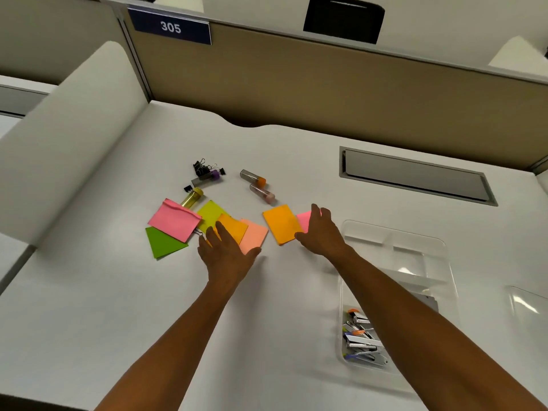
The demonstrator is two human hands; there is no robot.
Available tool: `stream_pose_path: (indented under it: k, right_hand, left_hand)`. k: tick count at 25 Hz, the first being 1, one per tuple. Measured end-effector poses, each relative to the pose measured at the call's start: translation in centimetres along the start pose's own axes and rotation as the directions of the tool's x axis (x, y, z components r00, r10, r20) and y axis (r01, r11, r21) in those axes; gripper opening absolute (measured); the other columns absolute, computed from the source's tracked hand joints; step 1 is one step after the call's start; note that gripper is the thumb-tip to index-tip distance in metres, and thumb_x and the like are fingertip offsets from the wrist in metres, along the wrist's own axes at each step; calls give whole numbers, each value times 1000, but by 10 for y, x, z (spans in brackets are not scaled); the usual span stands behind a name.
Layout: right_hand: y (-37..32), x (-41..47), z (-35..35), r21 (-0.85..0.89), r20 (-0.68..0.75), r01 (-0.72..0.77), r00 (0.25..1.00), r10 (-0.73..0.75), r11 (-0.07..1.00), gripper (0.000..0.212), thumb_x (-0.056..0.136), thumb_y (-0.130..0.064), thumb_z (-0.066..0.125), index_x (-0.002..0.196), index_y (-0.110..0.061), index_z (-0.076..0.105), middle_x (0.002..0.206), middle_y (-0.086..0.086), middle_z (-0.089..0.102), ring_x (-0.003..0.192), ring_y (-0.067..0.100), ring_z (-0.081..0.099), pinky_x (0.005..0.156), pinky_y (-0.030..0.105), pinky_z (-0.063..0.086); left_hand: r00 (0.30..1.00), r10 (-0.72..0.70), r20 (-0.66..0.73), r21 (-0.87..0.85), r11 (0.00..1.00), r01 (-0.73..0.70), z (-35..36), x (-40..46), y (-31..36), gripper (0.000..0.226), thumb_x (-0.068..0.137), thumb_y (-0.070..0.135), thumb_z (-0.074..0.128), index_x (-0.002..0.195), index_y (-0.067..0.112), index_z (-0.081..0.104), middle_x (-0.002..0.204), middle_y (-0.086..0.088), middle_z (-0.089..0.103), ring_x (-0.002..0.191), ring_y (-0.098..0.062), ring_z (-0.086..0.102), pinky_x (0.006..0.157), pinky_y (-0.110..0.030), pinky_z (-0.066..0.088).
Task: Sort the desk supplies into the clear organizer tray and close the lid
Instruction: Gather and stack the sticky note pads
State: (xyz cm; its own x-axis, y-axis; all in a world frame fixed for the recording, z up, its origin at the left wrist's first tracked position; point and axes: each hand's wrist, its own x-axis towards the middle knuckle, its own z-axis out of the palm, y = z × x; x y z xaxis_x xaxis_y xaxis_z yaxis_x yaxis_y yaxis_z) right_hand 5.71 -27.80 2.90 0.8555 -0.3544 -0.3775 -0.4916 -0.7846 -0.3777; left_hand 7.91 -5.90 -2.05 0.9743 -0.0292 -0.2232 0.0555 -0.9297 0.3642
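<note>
Sticky notes are scattered mid-desk, left of the clear organizer tray (394,241). An orange pad (280,223) and a small pink note (304,219) are touched by the right hand (321,232), its fingers spread flat. A second orange pad (234,226) and a peach pad (255,235) are pressed under the flat left hand (226,253). Nothing is gripped by either hand. Small staplers (361,339) are seen in the tray's near compartment.

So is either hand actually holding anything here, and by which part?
Nothing is gripped. The left hand lies flat on the orange and peach notes; the right hand rests on the pink note.
</note>
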Motion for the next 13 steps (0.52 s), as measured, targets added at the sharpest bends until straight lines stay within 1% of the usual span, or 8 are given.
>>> stream_pose_path:
  k: [3,4,5,8,10,13]
  right_hand:
    - [-1,15,8,-124,29,-25,999,29,992,83,90,-27,61,153,-9,10,156,20,17,141,47,21,114,50,26]
    - [-1,19,11,-151,43,-40,998,47,988,83,89,-23,60,153,-11,9,155,20,16,139,51,21,113,52,27]
    - [-2,23,13,-173,52,-58,996,68,983,84,87,-19,60,153,-13,8,154,20,16,135,53,26,111,53,30]
    - [-4,29,17,-249,46,-112,991,127,962,87,86,-16,60,154,-16,5,151,23,19,126,54,38,106,52,37]
    - [-4,32,19,-312,23,-135,988,150,940,91,84,-16,63,154,-16,4,146,26,24,124,51,40,103,50,38]
    - [-3,36,19,-280,22,-172,982,186,944,100,81,-14,68,154,-19,-1,137,26,31,124,46,36,101,48,38]
  left_hand:
    - [998,-33,-52,6,999,33,7,6,0,101,83,60,58,150,3,9,151,-23,24,140,-43,23,111,-54,25]
    - [997,-45,-67,6,999,46,8,8,0,94,86,54,57,150,3,11,150,-22,27,137,-42,26,109,-54,29]
    - [996,-55,-73,18,998,56,9,10,-1,90,87,48,58,150,4,12,149,-21,29,135,-42,29,106,-54,32]
    - [996,-41,-80,91,995,48,8,12,-4,85,85,37,63,148,6,16,141,-20,34,126,-39,36,99,-52,36]
    - [996,-26,-90,109,993,36,7,15,-6,80,83,33,66,145,7,23,134,-20,39,118,-39,41,93,-50,39]
    - [994,-49,-99,88,994,58,0,19,-5,81,77,31,74,140,8,29,127,-20,44,114,-38,45,90,-49,41]
